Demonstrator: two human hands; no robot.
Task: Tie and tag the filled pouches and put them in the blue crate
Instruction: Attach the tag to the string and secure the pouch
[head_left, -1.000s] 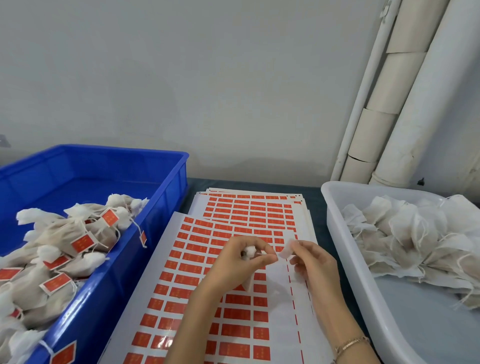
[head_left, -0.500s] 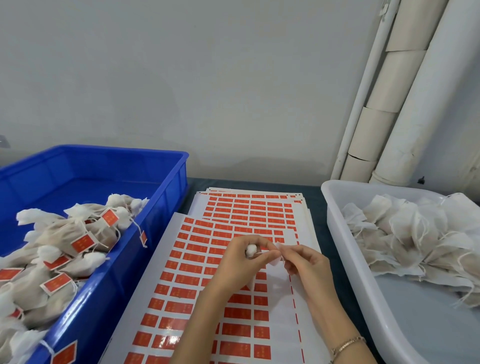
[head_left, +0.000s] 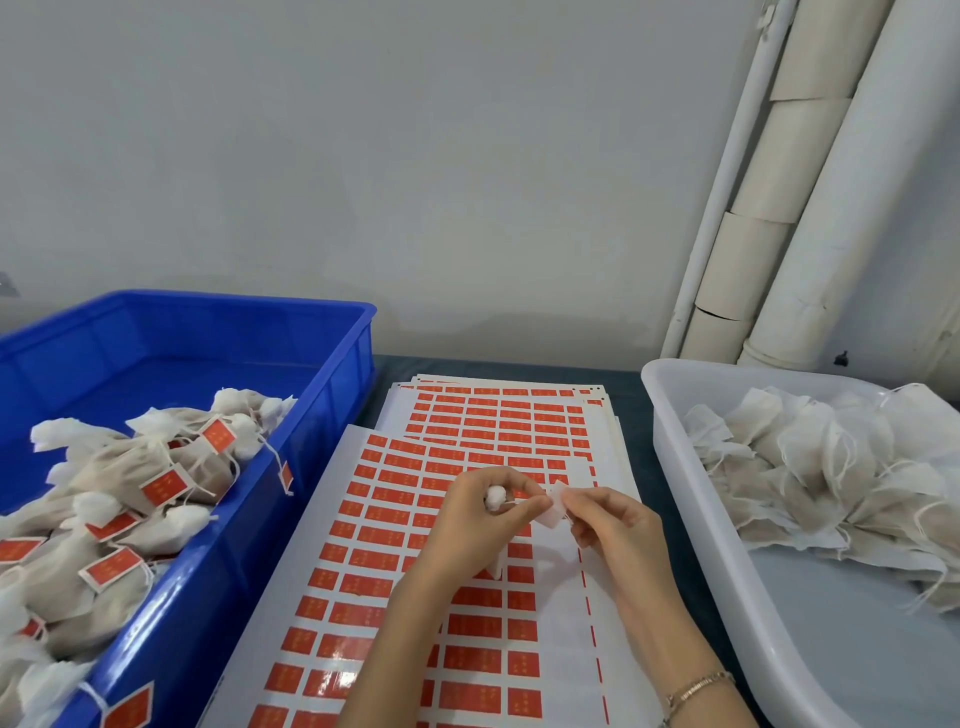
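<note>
My left hand (head_left: 475, 519) grips a small white pouch (head_left: 495, 498) by its gathered top, most of the pouch hidden under the palm, and pinches its thin string. My right hand (head_left: 610, 522) pinches a small tag (head_left: 555, 510), white side up, right at the left fingertips. Both hands hover over a sheet of red stickers (head_left: 395, 561) at the table's middle. The blue crate (head_left: 332, 395) at the left holds several tied pouches with red tags (head_left: 163, 486).
A white tub (head_left: 691, 499) at the right holds a heap of untied pouches (head_left: 831, 467). More sticker sheets (head_left: 498, 410) are stacked behind the front sheet. White pipes (head_left: 810, 182) run up the wall at the back right.
The right hand came in from the right to meet the left fingertips, and the tag now shows between the two hands. The left hand stayed nearly in place with the pouch.
</note>
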